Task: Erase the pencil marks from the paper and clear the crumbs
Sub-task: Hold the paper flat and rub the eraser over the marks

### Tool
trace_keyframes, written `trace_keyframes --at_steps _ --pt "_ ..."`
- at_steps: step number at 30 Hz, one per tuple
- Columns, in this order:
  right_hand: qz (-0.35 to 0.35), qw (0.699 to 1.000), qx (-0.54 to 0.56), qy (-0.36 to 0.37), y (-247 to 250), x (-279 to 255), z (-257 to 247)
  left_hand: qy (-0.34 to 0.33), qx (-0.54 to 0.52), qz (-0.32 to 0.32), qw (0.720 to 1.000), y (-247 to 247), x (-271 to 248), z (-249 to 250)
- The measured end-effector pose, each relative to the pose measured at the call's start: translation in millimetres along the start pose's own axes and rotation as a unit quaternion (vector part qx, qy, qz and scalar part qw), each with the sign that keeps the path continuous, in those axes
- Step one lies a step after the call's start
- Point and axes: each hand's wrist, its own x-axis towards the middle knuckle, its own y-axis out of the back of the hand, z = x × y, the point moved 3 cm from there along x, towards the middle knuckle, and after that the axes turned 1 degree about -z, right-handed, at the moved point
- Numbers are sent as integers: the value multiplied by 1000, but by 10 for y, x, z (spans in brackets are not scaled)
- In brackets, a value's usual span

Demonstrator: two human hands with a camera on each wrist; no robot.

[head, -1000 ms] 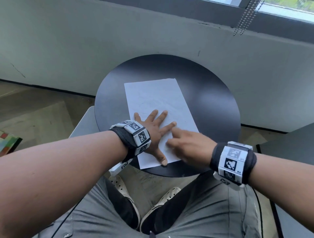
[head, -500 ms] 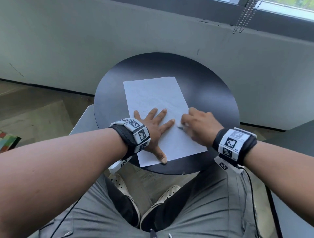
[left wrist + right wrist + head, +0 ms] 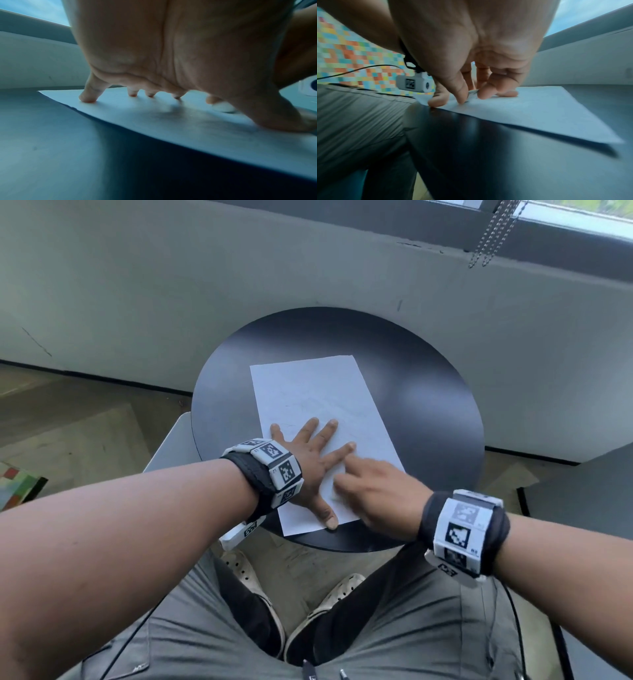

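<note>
A white paper (image 3: 315, 395) with faint pencil marks lies on the round black table (image 3: 428, 405). My left hand (image 3: 308, 453) presses flat on the paper's near half, fingers spread and the thumb at the near edge. Just right of it, my right hand (image 3: 342, 479) is blurred, its fingertips down on the sheet beside the left index finger. In the left wrist view a small white eraser (image 3: 223, 106) shows under a right fingertip, against the paper (image 3: 154, 119). In the right wrist view the thumb and fingers of my right hand (image 3: 471, 94) pinch together on the paper (image 3: 539, 105). No crumbs are visible.
The table stands close to a grey wall (image 3: 205, 285) under a window, with a bead chain (image 3: 493, 234) hanging at the top right. My knees in grey trousers (image 3: 411, 628) and light shoes sit below the table's near edge. A white seat edge (image 3: 171, 443) shows at the left.
My right hand went from near the left index finger out to the paper's right side, then came back left and nearer. The left hand and the paper stayed put.
</note>
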Motion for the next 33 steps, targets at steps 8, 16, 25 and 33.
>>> trace_keyframes --at_steps 8,16,25,33 --pt "44 992 -2 -117 49 63 536 -37 -11 42 998 -143 -132 -293" --pt "61 984 -14 -166 10 68 305 -10 -20 33 999 -204 -192 -398" --pt "37 980 36 -195 125 110 311 6 -14 2 1000 -148 -167 -361" --pt "-22 996 67 -61 101 177 -191 -2 -13 15 1000 -193 -157 -385"
